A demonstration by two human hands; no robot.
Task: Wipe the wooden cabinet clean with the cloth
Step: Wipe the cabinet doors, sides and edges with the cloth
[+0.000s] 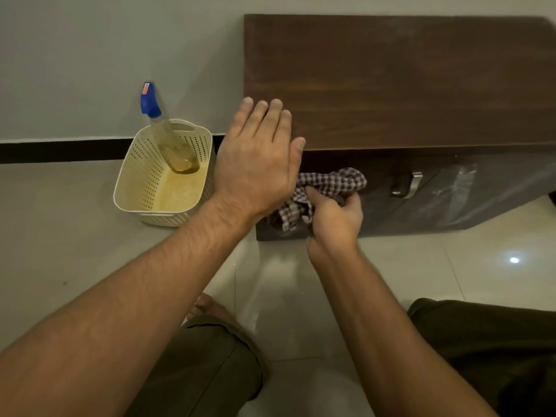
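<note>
A low dark wooden cabinet [406,79] stands against the wall, its top facing me and its darker front below. My right hand [335,216] is closed on a bunched checked cloth [328,183] held against the left end of the cabinet front. My left hand [258,158] hovers flat with fingers together over the cabinet's left front corner, holding nothing. I cannot tell whether it touches the wood.
A cream perforated basket [135,182] sits on the floor left of the cabinet, with a spray bottle [164,130] with a blue head leaning in it. A metal handle [406,185] is on the cabinet front. My knees are at the bottom, on a glossy tiled floor.
</note>
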